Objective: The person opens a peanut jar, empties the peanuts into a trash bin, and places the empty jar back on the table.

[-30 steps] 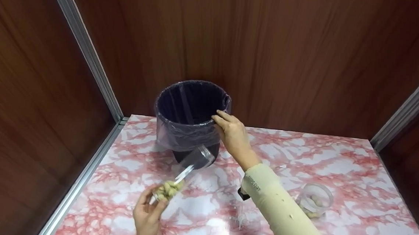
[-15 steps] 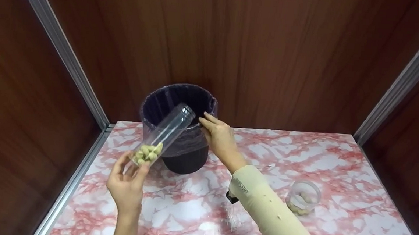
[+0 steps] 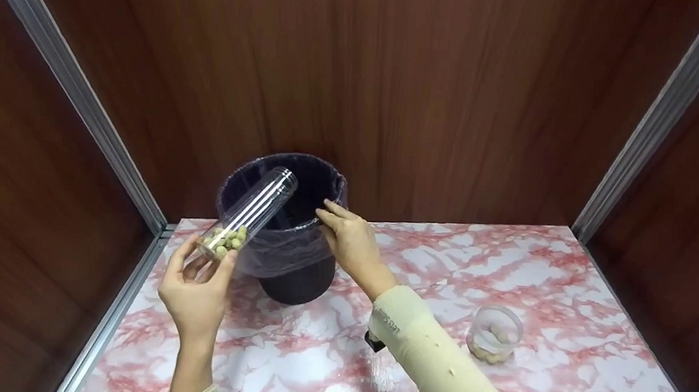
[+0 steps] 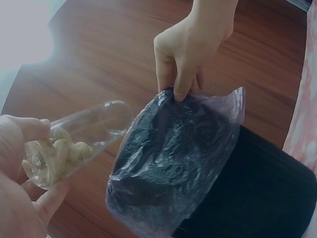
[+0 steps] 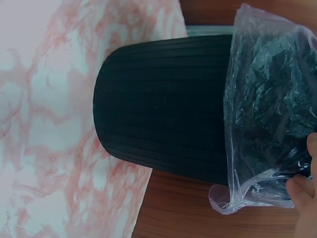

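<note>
My left hand [image 3: 198,296] grips the bottom end of a clear cylindrical jar [image 3: 256,205], fingers and thumb round it. The jar slants, its open mouth up and over the near rim of a black trash bin [image 3: 297,284]. Pale, nut-like pieces [image 4: 64,153] lie heaped in its lower end. A thin purple bin liner [image 4: 168,163] is folded over the bin's rim. On the rim's right side my right hand [image 3: 355,245] pinches rim and liner, thumb outside, fingertips at the inner edge. The bin's bottom is hidden in the head view.
A short clear container [image 3: 495,334] with some pale pieces stands to the right on the red-and-white marbled table [image 3: 540,283]. Brown wood panels [image 3: 454,105] close off the back and sides, with metal posts [image 3: 650,118] at the corners.
The jar has risen in my left hand from in front of the bin to over its near rim. My right hand stays on the rim. The head view has shifted.
</note>
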{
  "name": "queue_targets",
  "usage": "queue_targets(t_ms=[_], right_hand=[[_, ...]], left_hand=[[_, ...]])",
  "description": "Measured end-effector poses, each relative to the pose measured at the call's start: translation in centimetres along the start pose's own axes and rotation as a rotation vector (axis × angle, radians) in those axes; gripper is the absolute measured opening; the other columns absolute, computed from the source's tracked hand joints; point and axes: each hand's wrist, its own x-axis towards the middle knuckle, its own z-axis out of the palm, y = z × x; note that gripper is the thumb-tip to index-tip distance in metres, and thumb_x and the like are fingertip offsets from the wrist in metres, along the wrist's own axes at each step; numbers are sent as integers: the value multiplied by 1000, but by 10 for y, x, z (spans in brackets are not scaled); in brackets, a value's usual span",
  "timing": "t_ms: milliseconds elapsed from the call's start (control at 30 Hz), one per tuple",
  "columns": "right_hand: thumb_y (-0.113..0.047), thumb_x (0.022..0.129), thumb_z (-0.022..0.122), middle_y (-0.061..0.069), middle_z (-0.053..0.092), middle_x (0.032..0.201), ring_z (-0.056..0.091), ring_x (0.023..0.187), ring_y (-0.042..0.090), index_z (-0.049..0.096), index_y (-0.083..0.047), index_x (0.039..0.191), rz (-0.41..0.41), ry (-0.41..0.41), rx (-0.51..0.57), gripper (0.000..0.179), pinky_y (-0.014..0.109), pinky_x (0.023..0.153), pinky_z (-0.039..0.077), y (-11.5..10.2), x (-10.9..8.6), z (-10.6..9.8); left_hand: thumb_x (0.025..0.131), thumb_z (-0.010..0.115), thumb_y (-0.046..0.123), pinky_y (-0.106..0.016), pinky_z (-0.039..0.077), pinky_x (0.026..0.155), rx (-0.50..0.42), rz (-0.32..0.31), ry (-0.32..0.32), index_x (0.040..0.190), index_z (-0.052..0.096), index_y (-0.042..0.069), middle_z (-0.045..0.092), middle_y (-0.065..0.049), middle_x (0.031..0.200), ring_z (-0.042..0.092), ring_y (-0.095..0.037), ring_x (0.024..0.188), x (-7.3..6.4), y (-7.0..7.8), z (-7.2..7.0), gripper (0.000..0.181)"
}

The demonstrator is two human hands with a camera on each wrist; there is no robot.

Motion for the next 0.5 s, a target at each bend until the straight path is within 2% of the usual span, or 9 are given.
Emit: queue_targets(t_ms=[167,333,500], right_hand=[[-4,85,73,7,64,126,64,108,25,73,-8,114,4,-1,-12,30,33,90,51,-2,1,1],[-4,85,73,8,64,126,63,109,25,73,-8,115,-9,0,-12,29,34,90,51,-2,2,3],[-5,86,73,8,63,126,63,109,25,73,-8,115,-8,7,-8,29,34,91,51,-1,4,3]], left_hand=[[69,87,2,-27,55,76,133,36,-24,121,65,0,65,-8,111,67,-20,87,10,3,3,56],[69,88,5,-24,55,76,255,71,-49,122,66,3,63,-4,112,65,-17,87,19,7,4,57],[67,89,8,-21,55,73,361,129,-79,121,67,5,62,-8,112,66,-18,86,28,9,5,59]])
